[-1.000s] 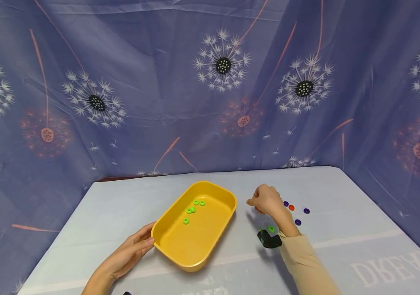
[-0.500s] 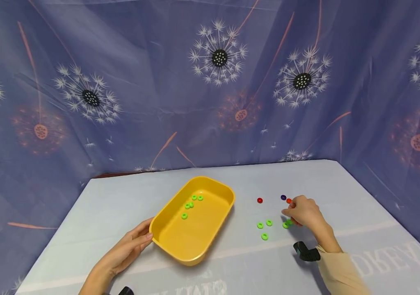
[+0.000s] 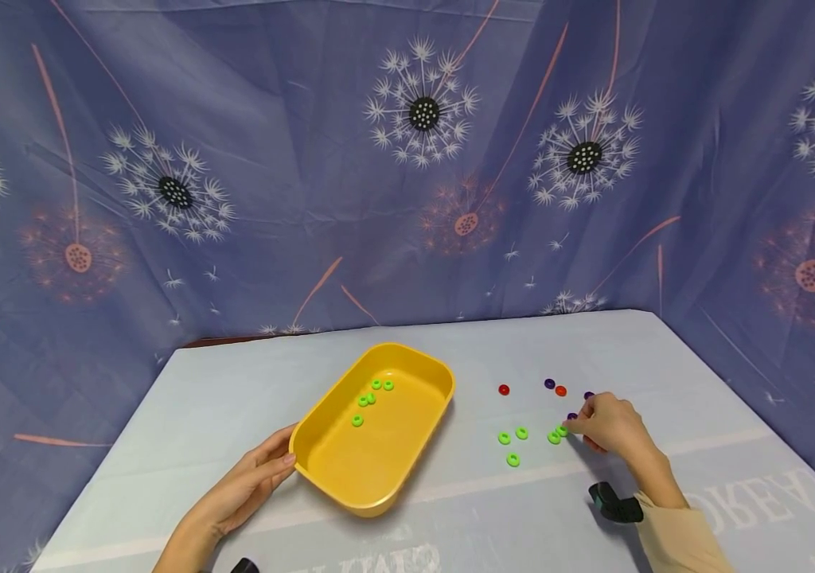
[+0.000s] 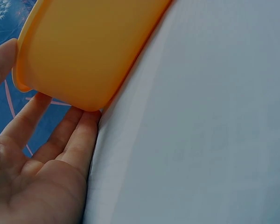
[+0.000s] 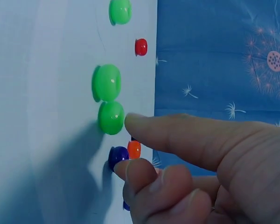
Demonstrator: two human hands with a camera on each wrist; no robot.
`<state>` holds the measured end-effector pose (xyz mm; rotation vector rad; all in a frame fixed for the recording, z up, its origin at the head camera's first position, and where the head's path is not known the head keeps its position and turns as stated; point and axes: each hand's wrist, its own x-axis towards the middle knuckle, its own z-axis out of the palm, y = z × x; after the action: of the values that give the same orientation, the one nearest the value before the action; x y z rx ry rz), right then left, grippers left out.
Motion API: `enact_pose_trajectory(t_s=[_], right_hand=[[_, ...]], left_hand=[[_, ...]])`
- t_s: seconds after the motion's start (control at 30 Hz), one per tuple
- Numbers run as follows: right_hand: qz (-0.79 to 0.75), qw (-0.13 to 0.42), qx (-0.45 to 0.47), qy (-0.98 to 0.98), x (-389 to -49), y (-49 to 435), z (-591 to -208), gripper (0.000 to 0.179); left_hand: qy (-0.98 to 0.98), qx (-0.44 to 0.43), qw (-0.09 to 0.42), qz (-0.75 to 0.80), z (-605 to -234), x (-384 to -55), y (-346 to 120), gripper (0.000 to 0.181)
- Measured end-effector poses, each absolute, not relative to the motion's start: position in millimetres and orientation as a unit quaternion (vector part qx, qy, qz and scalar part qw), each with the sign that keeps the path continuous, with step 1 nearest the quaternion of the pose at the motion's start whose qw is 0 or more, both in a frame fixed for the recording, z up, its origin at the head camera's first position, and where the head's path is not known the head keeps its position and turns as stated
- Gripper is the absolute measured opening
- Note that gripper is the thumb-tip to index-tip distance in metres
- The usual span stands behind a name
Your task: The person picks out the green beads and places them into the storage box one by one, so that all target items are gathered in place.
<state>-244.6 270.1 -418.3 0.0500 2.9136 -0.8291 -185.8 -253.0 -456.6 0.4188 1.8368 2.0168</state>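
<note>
In the head view a yellow plastic tray (image 3: 393,446) stands tilted across the table, several light-green beads (image 3: 372,399) lying inside. My left hand (image 3: 253,477) touches its near left corner; thumb and fairly straight fingers lie against the outside in the left wrist view. To the right, my right hand (image 3: 611,426) is just over the table by two green beads (image 3: 558,434) that sit close together. In the right wrist view its thumb (image 5: 144,128) is beside a green bead (image 5: 111,117), and a fingertip is by a purple bead (image 5: 117,157); a gap separates thumb and fingers.
Between tray and right hand lie more green beads (image 3: 513,460) and a red bead (image 3: 504,390). An orange bead (image 3: 561,391) and another purple bead (image 3: 549,383) lie farther back. A patterned blue cloth (image 3: 307,159) hangs behind the white table (image 3: 235,398).
My right hand has moved right and nearer from beside the tray to the bead cluster, uncovering the red bead and green beads. My left hand stays at the tray; the head view has shifted slightly.
</note>
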Motion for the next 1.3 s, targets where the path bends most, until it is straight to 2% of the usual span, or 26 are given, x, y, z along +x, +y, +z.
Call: enact_pose_trajectory(t_s=[0.37,1.3], right_hand=[[-0.302,0.054,0.008,0.952,-243,263,-425,0.021],[-0.306,0.045,0.017,0.951,-249,252,-430,0.023]], left_hand=[[0.653,0.162,0.192,0.714,-459,-187,-255,0.056],[0.65,0.158,0.196,0.716,-456,-185,-255,0.056]])
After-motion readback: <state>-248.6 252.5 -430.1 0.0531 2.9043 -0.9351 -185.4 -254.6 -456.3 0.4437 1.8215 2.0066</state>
